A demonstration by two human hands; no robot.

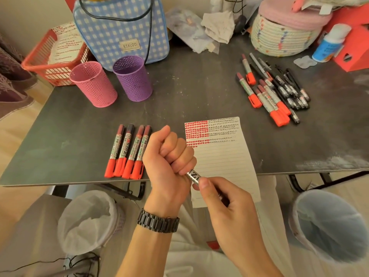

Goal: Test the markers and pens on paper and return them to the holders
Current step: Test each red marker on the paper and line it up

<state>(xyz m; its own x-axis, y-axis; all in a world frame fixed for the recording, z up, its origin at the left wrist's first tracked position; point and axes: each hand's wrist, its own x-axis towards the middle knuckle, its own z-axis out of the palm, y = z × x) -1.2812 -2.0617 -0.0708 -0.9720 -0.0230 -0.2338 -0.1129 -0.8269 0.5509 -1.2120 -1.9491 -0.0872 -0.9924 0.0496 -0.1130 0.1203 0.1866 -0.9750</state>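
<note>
Both hands hold one silver marker (194, 176) over the table's front edge. My left hand (169, 154) is a fist round its upper end, and my right hand (221, 198) grips its lower end. Only a short stretch of the barrel shows between them. Under the hands lies a lined paper (223, 154) with rows of red and black test marks at its top. Several red-capped markers (127, 150) lie side by side left of my left hand. A pile of red markers and black pens (277, 90) lies at the right. A pink holder (93, 84) and a purple holder (132, 78) stand at the back left.
A blue checked bag (121, 29) stands behind the holders, with a red basket (50, 56) to its left. A woven basket (279, 37) and a glue bottle (329, 45) sit at the back right. Two lined bins (89, 220) (329, 224) stand on the floor below the table edge.
</note>
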